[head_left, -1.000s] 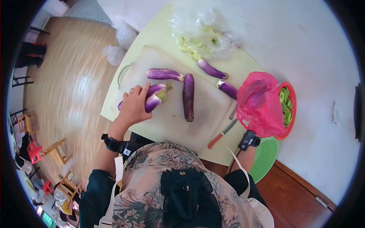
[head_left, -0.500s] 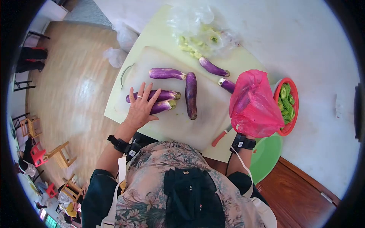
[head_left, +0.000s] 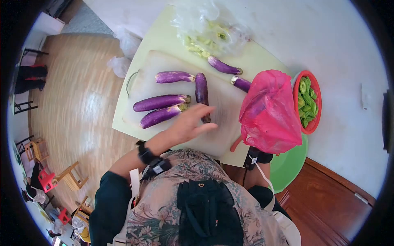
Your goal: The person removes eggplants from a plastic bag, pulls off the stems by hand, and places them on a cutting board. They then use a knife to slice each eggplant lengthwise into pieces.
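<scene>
My left hand [head_left: 188,125] is open, fingers stretched out and thumb apart, over the lower end of a dark eggplant [head_left: 201,91] lying lengthwise on the white cutting board [head_left: 223,137]. To its left lie two more eggplants, an upper one [head_left: 160,103] and a lower one [head_left: 160,116]. Another eggplant [head_left: 174,76] rests farther back on the board. A pink plastic bag [head_left: 273,117] covers my right hand, leaving just the wrist visible; the fingers are hidden. A dark shape shows through the bag. Beside it, one eggplant [head_left: 241,83] is partly covered.
Behind the board lie another eggplant [head_left: 224,65] and a clear plastic bag [head_left: 213,30] with pale green pieces. A red basket [head_left: 318,119] of cut green vegetables stands right, above a green basin [head_left: 293,168]. A red knife handle [head_left: 235,144] pokes out near the pink bag.
My left hand has left the two left eggplants and moved right, toward the lengthwise one. The lower left eggplant shows fully. The pink bag has shifted slightly and covers more of the knife.
</scene>
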`<action>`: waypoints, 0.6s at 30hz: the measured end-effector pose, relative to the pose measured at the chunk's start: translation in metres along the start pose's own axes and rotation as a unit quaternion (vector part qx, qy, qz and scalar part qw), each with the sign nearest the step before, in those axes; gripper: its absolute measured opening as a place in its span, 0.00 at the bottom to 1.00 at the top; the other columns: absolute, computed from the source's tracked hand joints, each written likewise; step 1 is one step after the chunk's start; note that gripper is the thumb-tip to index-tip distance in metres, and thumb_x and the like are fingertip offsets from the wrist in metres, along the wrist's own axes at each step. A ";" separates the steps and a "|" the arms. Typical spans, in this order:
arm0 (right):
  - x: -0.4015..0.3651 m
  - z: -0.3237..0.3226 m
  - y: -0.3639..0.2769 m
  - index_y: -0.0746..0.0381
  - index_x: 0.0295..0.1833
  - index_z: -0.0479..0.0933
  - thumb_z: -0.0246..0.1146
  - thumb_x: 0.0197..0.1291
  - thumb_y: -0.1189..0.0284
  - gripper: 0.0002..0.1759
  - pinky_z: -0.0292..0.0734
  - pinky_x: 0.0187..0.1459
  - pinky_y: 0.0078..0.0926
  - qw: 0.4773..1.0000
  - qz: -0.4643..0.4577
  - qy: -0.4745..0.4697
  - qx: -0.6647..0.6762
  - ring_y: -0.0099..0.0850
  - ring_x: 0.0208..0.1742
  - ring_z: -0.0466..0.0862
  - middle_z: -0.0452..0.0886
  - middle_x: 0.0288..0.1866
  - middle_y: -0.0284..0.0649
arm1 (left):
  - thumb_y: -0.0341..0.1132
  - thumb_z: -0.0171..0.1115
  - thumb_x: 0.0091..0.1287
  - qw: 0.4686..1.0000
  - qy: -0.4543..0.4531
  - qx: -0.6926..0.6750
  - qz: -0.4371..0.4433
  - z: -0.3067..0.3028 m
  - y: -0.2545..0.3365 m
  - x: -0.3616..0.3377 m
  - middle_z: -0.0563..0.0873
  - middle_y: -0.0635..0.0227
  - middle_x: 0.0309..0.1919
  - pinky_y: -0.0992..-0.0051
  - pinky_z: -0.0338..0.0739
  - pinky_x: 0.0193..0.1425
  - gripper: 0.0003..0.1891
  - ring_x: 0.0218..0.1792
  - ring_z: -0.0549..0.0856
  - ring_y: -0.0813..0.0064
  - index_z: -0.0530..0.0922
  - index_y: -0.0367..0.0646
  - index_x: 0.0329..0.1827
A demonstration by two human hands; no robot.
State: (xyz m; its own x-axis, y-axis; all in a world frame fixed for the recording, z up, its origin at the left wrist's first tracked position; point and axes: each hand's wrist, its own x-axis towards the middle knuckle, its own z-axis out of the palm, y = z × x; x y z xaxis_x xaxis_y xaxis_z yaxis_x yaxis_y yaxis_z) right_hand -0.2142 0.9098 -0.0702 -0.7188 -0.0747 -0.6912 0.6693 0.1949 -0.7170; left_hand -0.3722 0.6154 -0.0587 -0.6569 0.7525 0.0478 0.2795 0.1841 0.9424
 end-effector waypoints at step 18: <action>-0.037 0.005 0.010 0.64 0.69 0.61 0.71 0.47 0.55 0.47 0.76 0.55 0.39 0.982 0.015 -0.097 0.161 0.44 0.57 0.78 0.73 0.60 0.52 | 0.35 0.69 0.61 0.853 -0.142 -0.448 -0.225 0.076 -0.020 0.044 0.82 0.77 0.27 0.83 0.72 0.34 0.06 0.29 0.77 0.87 0.81 0.44 0.32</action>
State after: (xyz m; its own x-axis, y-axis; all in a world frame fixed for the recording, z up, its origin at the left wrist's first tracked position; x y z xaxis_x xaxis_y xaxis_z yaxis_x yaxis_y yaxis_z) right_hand -0.1794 0.9093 -0.0523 -0.6691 -0.2638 -0.6948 0.7373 -0.1180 -0.6652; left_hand -0.3536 0.6926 -0.1008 -0.3242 0.8794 -0.3486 -0.6883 0.0335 0.7247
